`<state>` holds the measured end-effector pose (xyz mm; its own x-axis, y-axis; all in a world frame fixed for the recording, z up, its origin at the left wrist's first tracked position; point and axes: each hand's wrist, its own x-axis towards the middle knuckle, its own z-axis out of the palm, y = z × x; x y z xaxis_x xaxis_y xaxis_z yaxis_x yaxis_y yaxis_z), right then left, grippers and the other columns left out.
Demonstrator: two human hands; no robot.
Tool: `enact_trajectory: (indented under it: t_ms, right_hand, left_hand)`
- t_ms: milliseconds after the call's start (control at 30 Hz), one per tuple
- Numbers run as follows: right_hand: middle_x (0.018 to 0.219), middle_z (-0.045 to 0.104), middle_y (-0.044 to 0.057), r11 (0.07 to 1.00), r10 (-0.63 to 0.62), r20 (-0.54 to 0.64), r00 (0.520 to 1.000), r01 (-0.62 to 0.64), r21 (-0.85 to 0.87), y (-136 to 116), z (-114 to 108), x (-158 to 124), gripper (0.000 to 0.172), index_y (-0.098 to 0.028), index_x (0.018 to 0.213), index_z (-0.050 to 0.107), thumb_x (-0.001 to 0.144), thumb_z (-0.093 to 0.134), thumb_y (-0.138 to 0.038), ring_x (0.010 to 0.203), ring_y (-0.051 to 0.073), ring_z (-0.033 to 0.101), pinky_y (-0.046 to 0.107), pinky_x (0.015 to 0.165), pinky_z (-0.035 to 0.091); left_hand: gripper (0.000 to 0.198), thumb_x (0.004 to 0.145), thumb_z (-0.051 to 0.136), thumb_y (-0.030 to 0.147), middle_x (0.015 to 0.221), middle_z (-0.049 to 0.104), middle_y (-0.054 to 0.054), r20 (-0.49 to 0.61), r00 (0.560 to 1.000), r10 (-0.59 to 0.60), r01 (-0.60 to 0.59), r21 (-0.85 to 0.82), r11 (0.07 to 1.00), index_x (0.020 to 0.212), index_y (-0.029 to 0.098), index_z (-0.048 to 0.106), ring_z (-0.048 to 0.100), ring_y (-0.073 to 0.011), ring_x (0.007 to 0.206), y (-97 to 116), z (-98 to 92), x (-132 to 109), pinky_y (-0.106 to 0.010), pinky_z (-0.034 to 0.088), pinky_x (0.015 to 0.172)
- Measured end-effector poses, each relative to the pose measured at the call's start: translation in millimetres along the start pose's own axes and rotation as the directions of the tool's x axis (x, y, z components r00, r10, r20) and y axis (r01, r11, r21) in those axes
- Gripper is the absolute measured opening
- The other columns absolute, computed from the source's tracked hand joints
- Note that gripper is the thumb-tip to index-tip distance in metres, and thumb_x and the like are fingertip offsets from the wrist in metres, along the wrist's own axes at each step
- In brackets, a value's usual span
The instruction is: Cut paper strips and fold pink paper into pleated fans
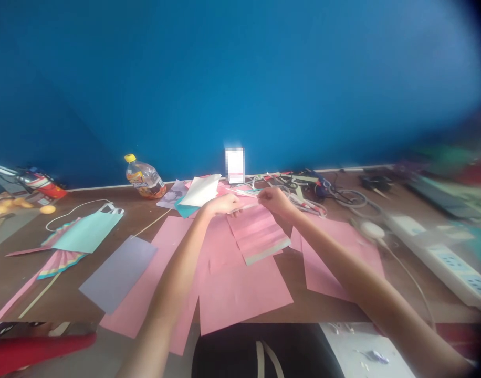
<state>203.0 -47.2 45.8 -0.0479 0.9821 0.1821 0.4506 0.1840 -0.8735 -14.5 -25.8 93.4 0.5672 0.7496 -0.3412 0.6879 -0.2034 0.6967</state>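
A pink sheet of paper with crosswise creases and a pale strip along its near edge (260, 233) is held up over the middle of the table. At its far left corner, the fingers of my left hand (227, 203) are closed on the edge. My right hand (274, 199) pinches the far right end of the same edge, where a narrow pale fold shows between the hands. Its fingertips are partly hidden. Plain pink sheets (244, 299) lie beneath, overlapping the table's front edge. A lavender sheet (118, 273) rests left of my left forearm.
A pleated paper fan (65, 262) and a light teal sheet (91, 231) lie at left. Behind them stands a soda bottle (146, 178). A phone-like upright thing (234, 165) is against the blue wall. Cables (346, 198) and a white power strip (441, 257) occupy the right.
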Motion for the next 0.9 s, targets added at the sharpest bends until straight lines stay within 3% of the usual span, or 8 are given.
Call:
enact_trajectory:
  t_ms: [167, 300, 533, 633, 767, 900]
  right_hand:
    - [0.062, 0.061, 0.001, 0.997, 0.04, 0.09, 0.995, -0.045, 0.056, 3.4, -5.2, 0.4, 0.017, -0.015, 0.078, 0.063, 0.066, 0.064, -0.028, 0.058, 0.014, 0.053, 0.026, 0.055, 0.038]
    - [0.06, 0.06, 0.001, 0.996, 0.056, 0.097, 0.994, -0.062, 0.059, 5.6, -5.4, 0.9, 0.016, -0.015, 0.076, 0.062, 0.065, 0.064, -0.027, 0.057, 0.014, 0.053, 0.026, 0.055, 0.039]
    - [0.071, 0.064, 0.003, 0.989, -0.032, 0.034, 0.999, 0.036, -0.141, 17.7, 0.4, 5.6, 0.013, -0.017, 0.077, 0.063, 0.069, 0.056, -0.023, 0.067, 0.016, 0.056, 0.026, 0.061, 0.039]
    - [0.067, 0.062, 0.001, 0.98, -0.048, 0.056, 0.997, 0.058, -0.191, 19.6, 0.7, 7.5, 0.02, -0.016, 0.087, 0.065, 0.071, 0.054, -0.023, 0.065, 0.015, 0.054, 0.025, 0.06, 0.038]
    - [0.062, 0.058, -0.001, 0.98, -0.019, 0.127, 0.992, 0.043, -0.192, 21.8, -2.8, 9.2, 0.031, -0.014, 0.099, 0.064, 0.071, 0.056, -0.024, 0.059, 0.014, 0.051, 0.024, 0.056, 0.036]
    - [0.064, 0.06, 0.0, 0.981, -0.019, 0.168, 0.986, 0.051, -0.188, 25.0, -5.9, 10.0, 0.034, -0.013, 0.102, 0.065, 0.07, 0.058, -0.023, 0.06, 0.015, 0.052, 0.025, 0.057, 0.037]
  left_hand:
    - [0.021, 0.079, 0.057, 0.031, 0.084, 0.073, -0.01, -0.006, 0.999, -0.053, 0.053, 0.002, 0.999, 0.075, 0.013, 0.065, 0.066, -0.0143, 0.073, -6.4, -7.4, -2.6, -0.021, 0.047, 0.059]
    - [0.019, 0.075, 0.06, 0.03, 0.082, 0.074, -0.009, 0.029, 0.996, -0.089, 0.088, 0.035, 0.995, 0.07, 0.013, 0.065, 0.067, -0.0142, 0.072, -15.2, -5.5, 3.1, -0.02, 0.047, 0.058]
    - [0.02, 0.073, 0.06, 0.031, 0.074, 0.073, -0.008, -0.009, 0.994, -0.106, 0.106, 0.124, 0.987, 0.068, 0.013, 0.066, 0.066, -0.0136, 0.065, -26.1, -0.5, 15.8, -0.019, 0.043, 0.051]
    - [0.017, 0.073, 0.061, 0.028, 0.076, 0.074, -0.008, -0.026, 0.994, -0.106, 0.108, 0.102, 0.989, 0.08, 0.013, 0.067, 0.066, -0.0142, 0.067, -26.8, -0.8, 16.9, -0.019, 0.043, 0.052]
    - [0.041, 0.075, 0.064, 0.026, 0.073, 0.074, -0.007, -0.038, 0.99, -0.134, 0.136, 0.048, 0.99, 0.113, 0.012, 0.058, 0.067, -0.0152, 0.064, -26.9, 2.7, 18.0, -0.021, 0.044, 0.053]
    - [0.039, 0.078, 0.062, 0.024, 0.071, 0.073, -0.007, -0.001, 0.993, -0.121, 0.121, 0.044, 0.992, 0.114, 0.011, 0.055, 0.068, -0.0157, 0.063, -30.3, 7.4, 21.3, -0.022, 0.047, 0.055]
